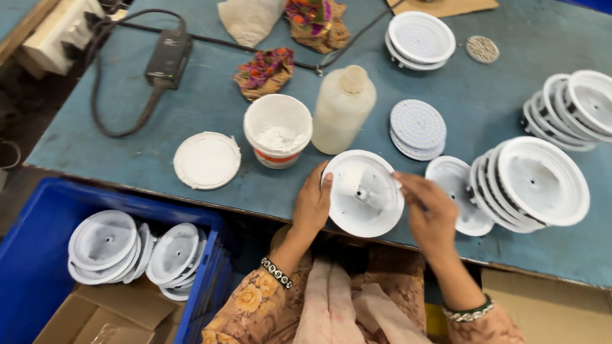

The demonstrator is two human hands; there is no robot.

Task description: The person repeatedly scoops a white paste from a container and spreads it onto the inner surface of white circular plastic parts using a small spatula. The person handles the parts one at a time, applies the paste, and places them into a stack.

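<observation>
A round white plastic lamp housing (363, 193) is gripped at its left rim by the left hand (312, 205), at the near edge of the blue-grey worktable (198, 108). Its right rim is met by the fingertips of the right hand (427, 211), whose closure on it cannot be told. The housing lies tilted between both hands, equally near each, beside a toppled row of matching white housings (530, 181) to the right.

Tub (278, 130) left of bottle (342, 109); lid (207, 160) further left; crate (25, 277) below table (525, 84) edge.

The round housing (363, 193) looks like smooth white plastic with a slight sheen. The desk (498, 106) has a matt, scuffed blue-green top. The bottle (342, 109) is cloudy, translucent plastic; the crate (25, 277) glossy blue plastic; the boxes (105, 336) plain brown cardboard.
</observation>
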